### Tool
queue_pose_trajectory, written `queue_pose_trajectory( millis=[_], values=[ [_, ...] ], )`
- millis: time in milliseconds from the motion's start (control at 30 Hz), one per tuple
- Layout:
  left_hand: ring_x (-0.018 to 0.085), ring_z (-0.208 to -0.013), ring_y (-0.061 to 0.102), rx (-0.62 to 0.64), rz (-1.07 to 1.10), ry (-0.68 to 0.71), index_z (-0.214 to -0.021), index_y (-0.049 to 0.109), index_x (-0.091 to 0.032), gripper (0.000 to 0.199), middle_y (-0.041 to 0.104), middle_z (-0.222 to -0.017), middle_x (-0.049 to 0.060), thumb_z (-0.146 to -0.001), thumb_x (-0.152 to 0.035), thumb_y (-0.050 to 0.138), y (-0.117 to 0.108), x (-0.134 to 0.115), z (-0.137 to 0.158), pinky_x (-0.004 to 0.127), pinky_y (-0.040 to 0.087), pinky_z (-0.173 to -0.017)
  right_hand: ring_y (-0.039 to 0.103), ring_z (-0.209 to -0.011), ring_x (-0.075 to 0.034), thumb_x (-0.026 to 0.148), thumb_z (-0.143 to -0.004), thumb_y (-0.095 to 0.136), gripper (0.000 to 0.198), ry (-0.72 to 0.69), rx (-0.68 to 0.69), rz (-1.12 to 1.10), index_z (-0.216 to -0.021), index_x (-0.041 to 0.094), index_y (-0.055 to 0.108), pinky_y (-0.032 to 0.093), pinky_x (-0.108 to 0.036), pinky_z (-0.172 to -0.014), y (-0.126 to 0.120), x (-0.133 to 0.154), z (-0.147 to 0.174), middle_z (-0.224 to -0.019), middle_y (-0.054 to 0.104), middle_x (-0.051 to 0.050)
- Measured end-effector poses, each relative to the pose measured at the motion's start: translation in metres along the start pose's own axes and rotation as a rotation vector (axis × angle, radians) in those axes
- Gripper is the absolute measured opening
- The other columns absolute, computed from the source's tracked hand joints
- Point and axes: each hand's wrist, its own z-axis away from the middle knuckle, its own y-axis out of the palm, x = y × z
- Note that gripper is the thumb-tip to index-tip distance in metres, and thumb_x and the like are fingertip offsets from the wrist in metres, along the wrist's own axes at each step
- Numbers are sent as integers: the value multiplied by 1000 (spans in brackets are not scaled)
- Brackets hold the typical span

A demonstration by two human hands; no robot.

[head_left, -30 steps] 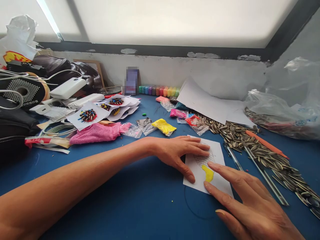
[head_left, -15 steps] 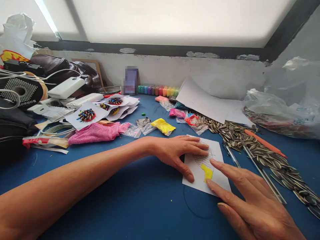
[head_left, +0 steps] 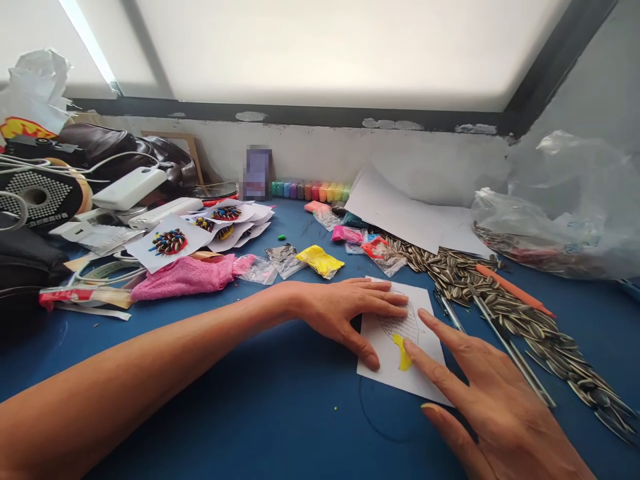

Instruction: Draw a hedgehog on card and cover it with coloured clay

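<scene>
Left hand (head_left: 345, 310): flat, fingers spread over white paper (head_left: 385, 373), I judge to steady it | Right hand (head_left: 505, 393): fingers apart, gripping nothing, one fingertip at the edge of the yellow patch (head_left: 403, 358), seemingly smoothing it | Yellow patch: on the paper, adjoining the drawn outline's (head_left: 400, 328) near end

Left: a pink cloth (head_left: 183, 281) is lying on the blue table (head_left: 240, 400), a white box-shaped device (head_left: 129, 187) is resting near a black-and-white patterned disc (head_left: 55, 193), and a dark glossy bag (head_left: 95, 137) is slumping behind. Centre: a pixelated upright slab (head_left: 258, 172) is standing before the pale wall (head_left: 310, 153).
</scene>
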Motion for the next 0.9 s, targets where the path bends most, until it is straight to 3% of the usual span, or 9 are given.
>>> queue_pose_trajectory(
  millis=[100, 233, 333, 400, 467, 567, 667, 767, 900],
  values=[
    [23, -151, 9, -11, 3, 8, -152, 31, -23, 81, 25, -160, 3, -84, -51, 66, -1, -1, 0, 41, 5, -123, 63, -114, -33, 39, -95, 47, 41, -11, 11, 33, -118, 15, 71, 57, -46, -82, 1, 0, -1, -133, 61, -20],
    [24, -151, 11, -13, 3, 3, -151, 32, -25, 82, 27, -159, 3, -83, -49, 69, 0, -2, 0, 44, 6, -123, 62, -117, -32, 40, -96, 44, 46, 18, 9, 49, -126, 13, 66, 57, -45, -83, 1, 0, -1, -138, 57, -22],
    [26, -151, 11, -23, -28, -26, -148, 38, -24, 79, 20, -161, 5, -81, -48, 72, -1, -6, 1, 46, 9, -123, 62, -117, -34, 44, -95, 46, 46, 6, 22, 54, -123, 14, 69, 57, -49, -84, 3, 1, 0, -134, 61, -21],
    [28, -151, 10, -62, -68, -23, -143, 47, -22, 73, 15, -162, 7, -79, -47, 73, -4, -11, 1, 47, 10, -122, 61, -118, -34, 45, -96, 46, 48, 20, 7, 40, -124, 14, 68, 57, -49, -85, 4, 1, 0, -135, 60, -21],
    [26, -150, 15, -166, -90, -31, -137, 54, -20, 60, 19, -161, 8, -83, -41, 70, -9, -16, 0, 45, 13, -123, 61, -119, -33, 43, -97, 45, 49, 60, 2, 28, -130, 13, 64, 58, -47, -84, 3, 0, 0, -138, 58, -21],
    [23, -138, 42, -379, -100, -180, -129, 60, -18, 42, 47, -147, 10, -88, -28, 63, -15, -21, -1, 38, 32, -115, 64, -116, -31, 42, -98, 44, 50, 93, 15, 13, -132, 11, 62, 59, -47, -83, 4, -1, 0, -137, 59, -20],
    [23, -105, 63, -414, -211, -440, -106, 69, -16, 23, 68, -109, 10, -89, -26, 57, -15, -20, -3, 37, 47, -94, 66, -113, -30, 42, -99, 42, 51, 94, 20, -21, -133, 7, 60, 59, -46, -83, 5, 0, -2, -133, 62, -20],
    [23, -90, 64, -364, -297, -534, -93, 67, -15, 24, 67, -96, 9, -91, -33, 52, -8, -17, -7, 36, 49, -80, 65, -116, -28, 40, -99, 41, 52, 142, 36, -50, -136, 5, 56, 60, -42, -84, 4, -1, -4, -134, 62, -19],
    [24, -90, 63, -370, -331, -573, -92, 64, -15, 27, 65, -98, 10, -92, -35, 46, -3, -16, -13, 35, 48, -79, 65, -115, -26, 38, -101, 38, 49, 268, 38, -66, -132, 7, 59, 59, -40, -86, 0, -9, -5, -130, 65, -17]
  ],
)
